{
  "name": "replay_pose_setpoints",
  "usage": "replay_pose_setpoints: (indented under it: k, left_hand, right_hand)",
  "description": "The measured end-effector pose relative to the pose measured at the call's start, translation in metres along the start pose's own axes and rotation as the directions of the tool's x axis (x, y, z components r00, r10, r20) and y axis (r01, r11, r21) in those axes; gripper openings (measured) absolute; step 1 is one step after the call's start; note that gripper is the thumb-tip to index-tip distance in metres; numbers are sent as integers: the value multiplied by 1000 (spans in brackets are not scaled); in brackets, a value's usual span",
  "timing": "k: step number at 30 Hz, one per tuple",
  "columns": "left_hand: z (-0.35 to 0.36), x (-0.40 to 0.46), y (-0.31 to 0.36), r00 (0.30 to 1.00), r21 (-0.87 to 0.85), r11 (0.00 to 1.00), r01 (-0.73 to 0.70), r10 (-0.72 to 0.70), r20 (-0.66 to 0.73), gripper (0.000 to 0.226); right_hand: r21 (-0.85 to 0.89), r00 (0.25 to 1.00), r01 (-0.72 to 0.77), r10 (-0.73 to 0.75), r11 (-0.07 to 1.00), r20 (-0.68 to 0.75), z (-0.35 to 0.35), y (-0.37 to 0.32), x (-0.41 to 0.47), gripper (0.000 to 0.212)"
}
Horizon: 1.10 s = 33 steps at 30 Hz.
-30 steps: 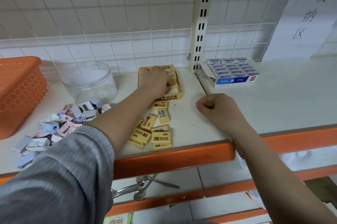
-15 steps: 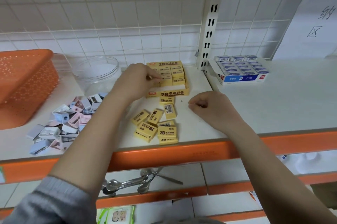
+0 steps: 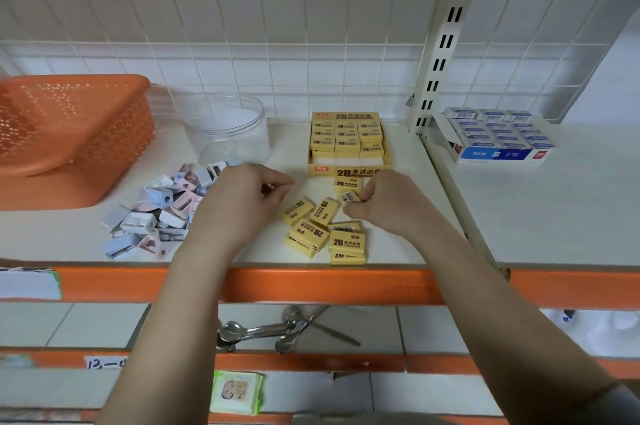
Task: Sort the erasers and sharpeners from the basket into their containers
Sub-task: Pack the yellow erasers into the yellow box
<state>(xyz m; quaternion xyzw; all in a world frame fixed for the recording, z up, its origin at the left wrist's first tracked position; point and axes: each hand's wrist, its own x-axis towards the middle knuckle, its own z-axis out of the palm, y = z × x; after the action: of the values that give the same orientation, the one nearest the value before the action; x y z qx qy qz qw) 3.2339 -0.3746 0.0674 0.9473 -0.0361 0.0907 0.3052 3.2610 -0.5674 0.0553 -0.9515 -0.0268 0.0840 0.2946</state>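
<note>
Dozens of small pieces sit on the shelf (image 3: pixel 519 216), so left to right we go. Orange basket (image 3: pixel 79 133) at the back left corner, clear jar (image 3: pixel 227 128) just beside it, and in front a heap of pastel sharpeners (image 3: pixel 162 213) near the front edge. Left hand (image 3: pixel 239 203) hovers beside that heap, fingers curled; whether it pinches anything, I cannot tell. Next, loose yellow erasers (image 3: pixel 323 229) scattered near the front edge, long axes pointing every which way, some slanting toward the back wall, some lying along the edge. Right hand (image 3: pixel 388 203) pinches one eraser (image 3: pixel 349 197), barcode face up. I'd judge these light, stiff little blocks, sleeves a bit slick, best nipped across the short sides. Behind them the yellow box (image 3: pixel 348 170), rows inside lying crosswise, with the front row unfilled.
</note>
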Motion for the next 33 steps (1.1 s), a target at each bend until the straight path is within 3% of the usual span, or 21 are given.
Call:
replay_pose_setpoints:
  k: [5, 9, 14, 16, 22, 28, 31, 33]
  left_hand:
    - [-5, -6, 1, 995, -24, 998, -53, 54, 87, 18]
    - [-6, -12, 8, 927, 4, 999, -43, 39, 373, 37]
    - [2, -9, 16, 894, 91, 994, -66, 19, 447, 45]
    - [2, -8, 14, 884, 108, 992, -60, 2, 468, 45]
    - [5, -9, 8, 875, 145, 984, -103, 20, 483, 48]
    - [-3, -1, 10, 945, 39, 990, -132, 114, 307, 41]
    - [-4, 7, 14, 970, 22, 989, -144, 137, 201, 39]
    - [-2, 13, 17, 984, 6, 993, -114, 113, 135, 41]
  right_hand:
    - [231, 994, 25, 0, 973, -110, -10, 12, -7, 38]
    - [600, 984, -101, 168, 793, -56, -22, 23, -13, 29]
    - [748, 973, -112, 224, 654, -50, -23, 32, -15, 31]
    - [766, 977, -56, 194, 640, -91, -23, 33, -17, 28]
    - [669, 975, 20, 135, 743, -179, -28, 35, -13, 15]
    - [545, 967, 47, 100, 837, -236, -46, 27, 13, 16]
    - [567, 980, 15, 100, 823, -171, -57, 20, 38, 16]
    - [492, 992, 15, 49, 871, -118, -62, 18, 54, 14]
